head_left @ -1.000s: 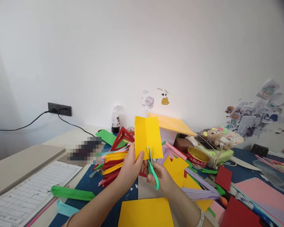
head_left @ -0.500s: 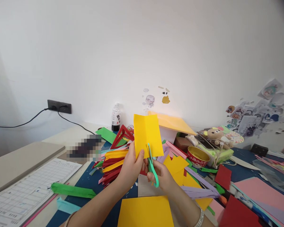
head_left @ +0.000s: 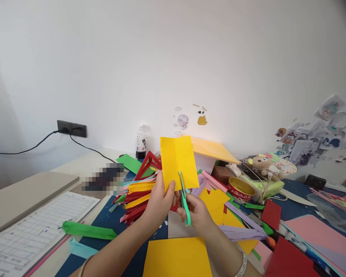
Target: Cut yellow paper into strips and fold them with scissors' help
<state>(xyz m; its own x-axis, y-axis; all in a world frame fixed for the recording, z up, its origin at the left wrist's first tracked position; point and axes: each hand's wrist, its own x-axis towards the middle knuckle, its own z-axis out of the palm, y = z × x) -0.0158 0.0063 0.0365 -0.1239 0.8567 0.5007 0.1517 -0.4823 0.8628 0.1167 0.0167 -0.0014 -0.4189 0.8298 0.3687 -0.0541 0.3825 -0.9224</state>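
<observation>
My left hand [head_left: 160, 198] pinches the lower left edge of a creased yellow paper sheet [head_left: 178, 156], held upright above the table. Teal-handled scissors [head_left: 185, 204] are in my right hand [head_left: 194, 211], its fingers closed around the handles. The scissor blades lie against the lower part of the sheet, pointing up near its crease. Both hands are close together. Below them, another yellow sheet [head_left: 177, 257] lies flat at the near edge of view.
Red and yellow paper strips [head_left: 137, 200] are piled left of centre. Behind them stands a bottle [head_left: 141, 141]. A red tin [head_left: 241, 189] and a plush bear [head_left: 263, 163] sit at right. A printed chart [head_left: 43, 231] and a green strip [head_left: 88, 230] lie left.
The held yellow sheet, both hands and the scissors have shifted slightly left and up. The scissor handles look closer together.
</observation>
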